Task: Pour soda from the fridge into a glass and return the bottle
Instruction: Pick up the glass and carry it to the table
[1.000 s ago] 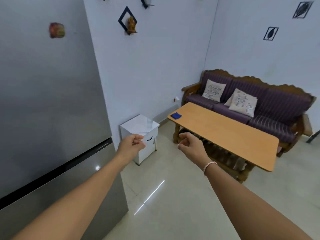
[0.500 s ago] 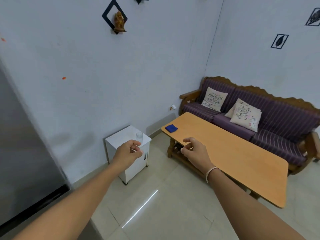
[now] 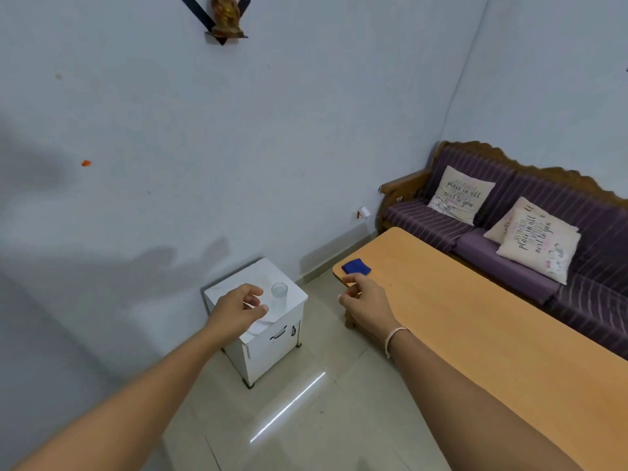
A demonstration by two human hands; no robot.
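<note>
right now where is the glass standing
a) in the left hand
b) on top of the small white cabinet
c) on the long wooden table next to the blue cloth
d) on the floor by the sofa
b: the clear glass stands upright on the top of the small white cabinet, just beyond the left hand, which holds nothing; the blue cloth lies alone at the end of the wooden table.

Soft, even indoor light fills the room. A bright streak of glare [image 3: 289, 406] lies on the floor tiles, and faint arm shadows [image 3: 176, 263] fall on the wall. Wide-angle distortion bends the edges.
</note>
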